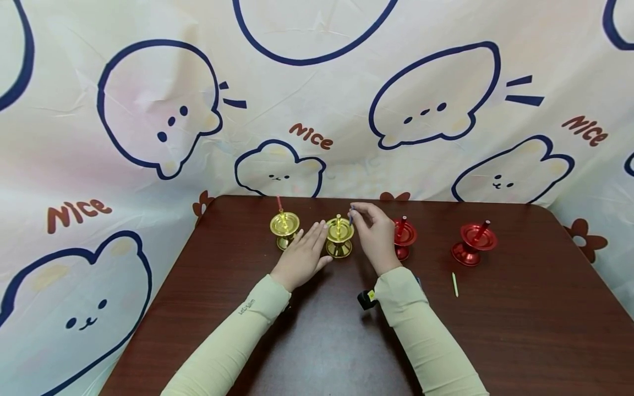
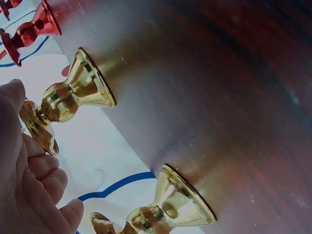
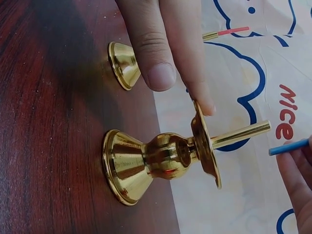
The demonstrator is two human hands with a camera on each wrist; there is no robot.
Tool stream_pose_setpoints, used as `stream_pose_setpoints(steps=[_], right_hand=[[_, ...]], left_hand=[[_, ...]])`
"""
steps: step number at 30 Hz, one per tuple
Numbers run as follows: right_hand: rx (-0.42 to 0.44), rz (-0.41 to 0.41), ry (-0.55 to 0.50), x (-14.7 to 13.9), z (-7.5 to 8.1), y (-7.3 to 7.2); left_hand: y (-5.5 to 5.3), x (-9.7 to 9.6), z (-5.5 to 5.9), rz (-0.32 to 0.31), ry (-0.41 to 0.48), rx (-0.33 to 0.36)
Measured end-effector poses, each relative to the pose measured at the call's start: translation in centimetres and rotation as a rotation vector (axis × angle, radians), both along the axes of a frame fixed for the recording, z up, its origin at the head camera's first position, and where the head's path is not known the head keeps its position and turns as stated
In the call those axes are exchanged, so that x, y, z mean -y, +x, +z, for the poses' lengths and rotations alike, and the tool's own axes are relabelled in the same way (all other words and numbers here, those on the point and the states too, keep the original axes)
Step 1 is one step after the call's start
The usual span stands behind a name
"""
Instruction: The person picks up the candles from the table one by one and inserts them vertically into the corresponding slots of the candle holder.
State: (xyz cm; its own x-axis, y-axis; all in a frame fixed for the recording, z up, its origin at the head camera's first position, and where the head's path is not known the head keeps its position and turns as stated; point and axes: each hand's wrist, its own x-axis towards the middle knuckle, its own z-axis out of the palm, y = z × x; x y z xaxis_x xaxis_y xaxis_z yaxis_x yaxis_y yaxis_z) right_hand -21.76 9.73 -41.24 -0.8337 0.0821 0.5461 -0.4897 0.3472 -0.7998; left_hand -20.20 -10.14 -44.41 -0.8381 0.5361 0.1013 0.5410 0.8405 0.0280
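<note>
A gold candlestick [image 1: 339,248] stands upright on the table, its tube bare at the top. My left hand [image 1: 302,257] is on its left side with straight fingers; in the right wrist view a fingertip touches the rim of its dish [image 3: 208,146]. My right hand [image 1: 376,237] pinches a thin blue candle [image 3: 288,146] between thumb and fingers. In the right wrist view the candle's lower end is a little apart from the tube's tip [image 3: 263,126]. Beyond my left hand, a second gold candlestick [image 1: 284,223] carries a pink candle [image 1: 279,203].
Two red candlesticks stand to the right: one [image 1: 404,235] partly behind my right hand, the other [image 1: 467,254] farther off. A thin green candle [image 1: 455,285] lies on the dark wooden table [image 1: 535,308]. A printed cloth [image 1: 346,99] hangs behind the table.
</note>
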Motion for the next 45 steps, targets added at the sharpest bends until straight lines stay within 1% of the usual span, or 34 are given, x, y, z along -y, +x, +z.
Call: stream_pose_setpoints(steps=[7,13,17,19,23,31,38,45], right_hand=[[-0.038,0.002,0.02,0.2,0.0,-0.2],[-0.044,0.003,0.002,0.3,0.0,-0.5],[-0.041,0.013,-0.022,0.5,0.0,-0.6],[-0.04,0.018,-0.023,0.6,0.1,-0.7],[-0.05,0.028,-0.023,0.7,0.2,-0.7],[-0.072,0.018,-0.01,1.0,0.5,-0.9],[-0.071,0.057,-0.037,1.4,0.7,-1.1],[-0.08,0.071,-0.05,1.6,0.8,-1.2]], left_hand=[[0.0,0.0,-0.1,-0.006,-0.001,-0.009],[-0.1,0.0,0.0,-0.001,-0.009,0.0],[0.0,0.0,0.0,-0.009,0.003,-0.023],[0.0,0.0,-0.1,-0.014,0.016,-0.033],[0.0,0.0,0.0,-0.01,0.013,-0.025],[0.1,0.0,-0.1,-0.006,0.014,-0.026],[-0.1,0.0,-0.4,-0.007,0.007,-0.039],[-0.2,0.0,-0.6,-0.002,0.003,-0.038]])
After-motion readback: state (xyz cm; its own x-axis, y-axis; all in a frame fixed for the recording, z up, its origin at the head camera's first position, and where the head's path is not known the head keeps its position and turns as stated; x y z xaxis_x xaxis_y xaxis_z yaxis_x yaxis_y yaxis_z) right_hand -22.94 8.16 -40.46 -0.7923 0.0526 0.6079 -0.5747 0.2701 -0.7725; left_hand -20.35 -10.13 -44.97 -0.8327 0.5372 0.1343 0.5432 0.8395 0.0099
